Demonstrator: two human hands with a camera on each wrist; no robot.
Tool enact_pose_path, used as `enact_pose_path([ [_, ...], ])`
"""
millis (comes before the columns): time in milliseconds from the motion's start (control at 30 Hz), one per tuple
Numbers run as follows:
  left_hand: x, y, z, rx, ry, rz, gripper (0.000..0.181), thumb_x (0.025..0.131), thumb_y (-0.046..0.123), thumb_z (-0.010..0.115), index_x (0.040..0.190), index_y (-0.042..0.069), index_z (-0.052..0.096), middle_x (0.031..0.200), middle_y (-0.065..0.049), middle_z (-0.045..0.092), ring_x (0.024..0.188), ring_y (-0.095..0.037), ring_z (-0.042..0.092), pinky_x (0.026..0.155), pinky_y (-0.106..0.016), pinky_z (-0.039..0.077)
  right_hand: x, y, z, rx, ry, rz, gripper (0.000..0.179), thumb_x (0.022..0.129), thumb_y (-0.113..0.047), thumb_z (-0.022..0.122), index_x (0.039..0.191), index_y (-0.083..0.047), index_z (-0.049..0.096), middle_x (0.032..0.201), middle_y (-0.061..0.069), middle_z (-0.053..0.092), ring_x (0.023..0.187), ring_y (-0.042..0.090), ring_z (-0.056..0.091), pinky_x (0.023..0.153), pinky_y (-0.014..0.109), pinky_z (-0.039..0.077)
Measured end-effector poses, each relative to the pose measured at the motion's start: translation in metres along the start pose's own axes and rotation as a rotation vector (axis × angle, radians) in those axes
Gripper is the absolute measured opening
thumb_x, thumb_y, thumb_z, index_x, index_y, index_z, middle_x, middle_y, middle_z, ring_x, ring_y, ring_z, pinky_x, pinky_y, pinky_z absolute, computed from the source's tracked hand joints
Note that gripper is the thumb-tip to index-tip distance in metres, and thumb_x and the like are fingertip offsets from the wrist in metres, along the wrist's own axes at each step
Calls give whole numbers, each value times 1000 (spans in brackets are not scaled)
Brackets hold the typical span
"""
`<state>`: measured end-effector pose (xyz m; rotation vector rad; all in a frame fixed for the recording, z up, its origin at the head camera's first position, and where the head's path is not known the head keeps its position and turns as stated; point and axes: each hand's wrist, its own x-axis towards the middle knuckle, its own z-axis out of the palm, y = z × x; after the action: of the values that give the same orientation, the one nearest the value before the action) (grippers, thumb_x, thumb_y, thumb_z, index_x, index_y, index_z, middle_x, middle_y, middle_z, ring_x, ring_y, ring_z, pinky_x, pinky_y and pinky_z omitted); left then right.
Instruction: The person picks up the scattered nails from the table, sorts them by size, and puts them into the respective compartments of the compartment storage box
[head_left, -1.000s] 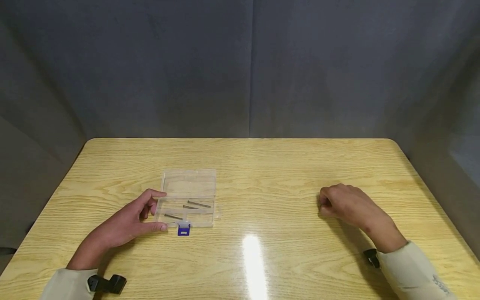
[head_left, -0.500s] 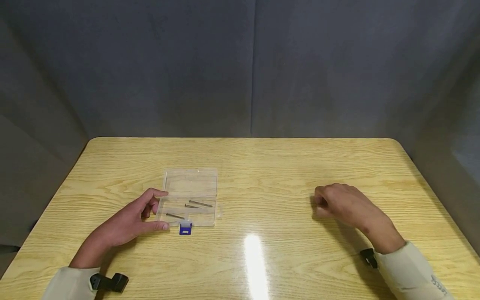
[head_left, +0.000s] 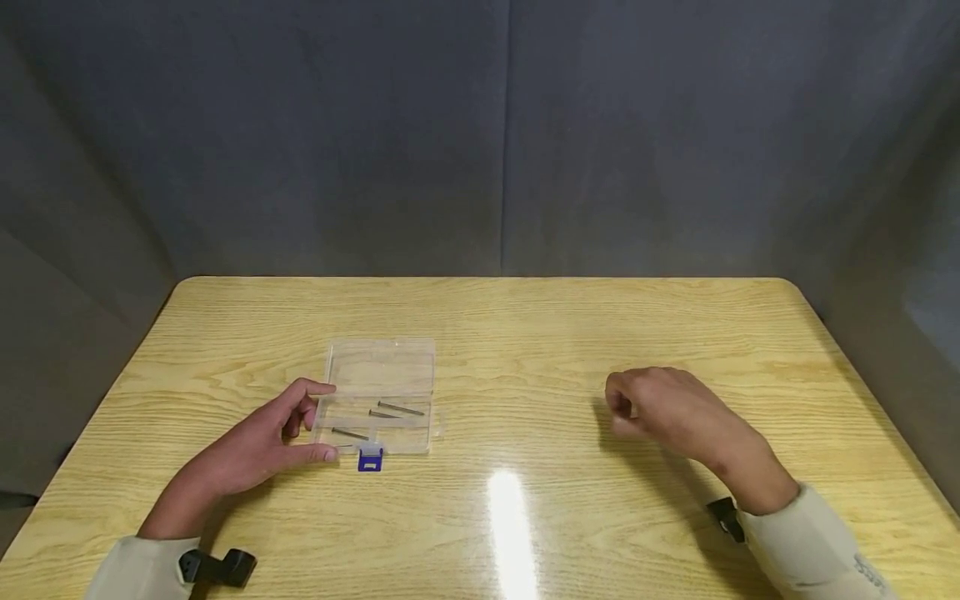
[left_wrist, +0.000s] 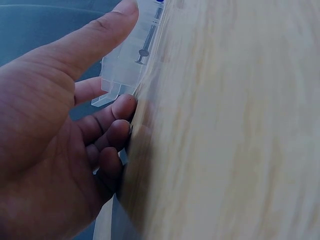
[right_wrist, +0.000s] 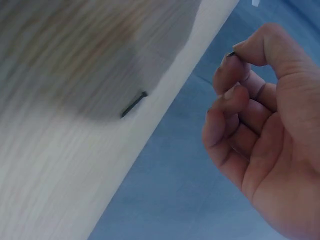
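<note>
A clear plastic compartment box (head_left: 405, 437) lies with its lid (head_left: 381, 367) folded back, left of the table's middle. Several nails (head_left: 400, 408) lie in its compartments, and a blue latch (head_left: 370, 460) hangs at its front. My left hand (head_left: 251, 442) grips the box's left end, thumb at the front corner and index finger near the hinge. On the right, my right hand (head_left: 675, 412) is held over the table, fingers curled. The right wrist view shows its thumb and index finger pinching a thin nail (right_wrist: 231, 53), mostly hidden. Another nail (right_wrist: 134, 104) shows on the table in the hand's shadow.
The wooden table (head_left: 510, 333) is bounded by dark grey fabric panels (head_left: 375, 167) at the back and sides. A bright light reflection (head_left: 512, 533) falls on its front middle. Black wrist cameras (head_left: 217, 567) are strapped over both sleeves.
My right hand has moved left across the table, toward the box, fingers still curled. The left hand and the box have stayed in place.
</note>
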<state>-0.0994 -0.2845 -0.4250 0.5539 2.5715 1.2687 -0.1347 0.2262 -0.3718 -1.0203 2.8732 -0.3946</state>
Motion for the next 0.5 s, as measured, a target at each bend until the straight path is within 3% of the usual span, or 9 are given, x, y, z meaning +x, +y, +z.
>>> enact_pose_path([
  [500, -1, 2, 0, 20, 5, -4, 66, 90, 27, 83, 143, 11, 47, 97, -7, 42, 80, -17, 42, 69, -32, 38, 16, -22, 0, 42, 11, -97, 30, 82, 1, 74, 81, -23, 56, 75, -15, 49, 63, 3, 41, 57, 25, 38],
])
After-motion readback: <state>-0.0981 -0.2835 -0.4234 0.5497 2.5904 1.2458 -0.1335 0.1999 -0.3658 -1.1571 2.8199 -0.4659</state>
